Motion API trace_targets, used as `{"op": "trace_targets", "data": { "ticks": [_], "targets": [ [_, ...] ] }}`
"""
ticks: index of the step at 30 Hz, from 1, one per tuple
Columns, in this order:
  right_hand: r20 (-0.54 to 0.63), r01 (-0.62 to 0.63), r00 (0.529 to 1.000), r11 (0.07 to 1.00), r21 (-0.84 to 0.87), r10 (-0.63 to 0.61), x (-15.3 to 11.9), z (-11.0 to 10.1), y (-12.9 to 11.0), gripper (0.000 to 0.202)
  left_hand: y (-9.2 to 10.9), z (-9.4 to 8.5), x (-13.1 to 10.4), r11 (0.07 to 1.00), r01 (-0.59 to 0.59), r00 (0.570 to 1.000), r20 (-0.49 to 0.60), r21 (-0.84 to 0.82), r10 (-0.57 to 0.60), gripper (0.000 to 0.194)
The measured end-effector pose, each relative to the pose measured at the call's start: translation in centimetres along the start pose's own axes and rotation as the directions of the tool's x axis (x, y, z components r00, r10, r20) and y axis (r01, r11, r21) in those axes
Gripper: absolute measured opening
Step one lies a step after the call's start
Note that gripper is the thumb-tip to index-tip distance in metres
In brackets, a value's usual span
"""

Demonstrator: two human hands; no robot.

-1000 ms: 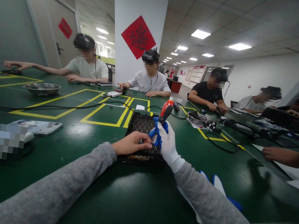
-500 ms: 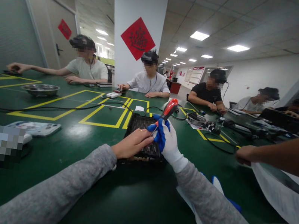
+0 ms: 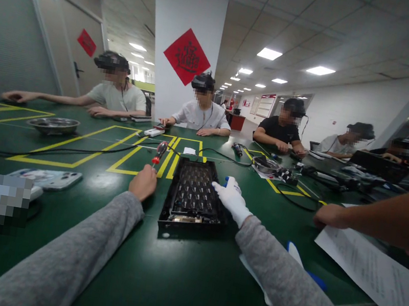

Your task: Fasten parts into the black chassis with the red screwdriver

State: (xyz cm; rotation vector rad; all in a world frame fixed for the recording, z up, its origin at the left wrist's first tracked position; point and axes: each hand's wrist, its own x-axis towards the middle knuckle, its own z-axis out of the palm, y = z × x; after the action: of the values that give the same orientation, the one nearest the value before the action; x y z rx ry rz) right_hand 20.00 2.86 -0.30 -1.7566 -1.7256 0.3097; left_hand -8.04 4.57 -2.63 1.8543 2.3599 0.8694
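Black open case (image 3: 173, 224) lies flat on the green table (image 3: 140, 267), rows of small shiny bits showing inside. Just L of the case, the person's bare left hand (image 3: 143, 183) is closed w/ fingers pinching the shaft of a screwdriver (image 3: 159, 152), red & dark handle tipped up. R of the case, right hand (image 3: 234, 199) in a white/blue glove, fingers loosely spread at its R edge; can't tell if they touch it. Phone (image 3: 64, 181) L of the case, metal bowl (image 3: 53, 125) farther off, beyond & L. Spare glove (image 3: 296, 254) to the case's near R. Well R of the case, a co-worker's hand (image 3: 328, 216) is by printed paper (image 3: 374, 283).
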Motion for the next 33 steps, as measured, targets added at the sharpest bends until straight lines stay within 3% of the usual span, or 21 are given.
{"op": "trace_targets", "data": {
  "ticks": [2, 4, 11, 15, 24, 33],
  "targets": [
    [0.177, 0.017, 0.984, 0.985, -0.17, 0.013, -0.1, 0.1, 0.1, 0.052, -1.0, 0.4, 0.4, 0.998, 0.036, 0.998, 0.059, 0.044, -0.038, 0.029],
    [0.25, 0.057, 0.968, 0.968, -0.245, 0.006, -0.2, 0.1, -0.2, 0.042, -1.1, 0.4, 0.2, 0.996, 0.048, 0.995, 0.083, 0.076, -0.054, 0.026],
    [0.249, 0.106, 0.968, 0.945, -0.309, -0.028, 1.3, -0.1, -1.7, 0.03, 0.5, -0.3, -1.4, 0.961, -0.01, 0.991, 0.129, 0.277, -0.027, 0.028],
    [0.24, 0.115, 0.97, 0.94, -0.321, -0.037, 3.3, -2.2, -0.8, 0.029, 0.3, -0.3, -1.1, 0.955, -0.023, 0.989, 0.149, 0.297, -0.023, 0.034],
    [0.114, -0.018, 0.991, 0.914, -0.406, 0.071, 5.2, -10.6, 7.6, 0.025, -0.5, -0.6, -0.2, 0.961, -0.067, 0.98, 0.196, 0.267, 0.013, 0.041],
    [-0.043, -0.198, 0.98, 0.908, -0.37, 0.196, 4.8, -15.0, 14.6, 0.02, -0.8, -0.5, 0.0, 0.963, -0.087, 0.979, 0.201, 0.254, 0.036, 0.041]
  ]
}}
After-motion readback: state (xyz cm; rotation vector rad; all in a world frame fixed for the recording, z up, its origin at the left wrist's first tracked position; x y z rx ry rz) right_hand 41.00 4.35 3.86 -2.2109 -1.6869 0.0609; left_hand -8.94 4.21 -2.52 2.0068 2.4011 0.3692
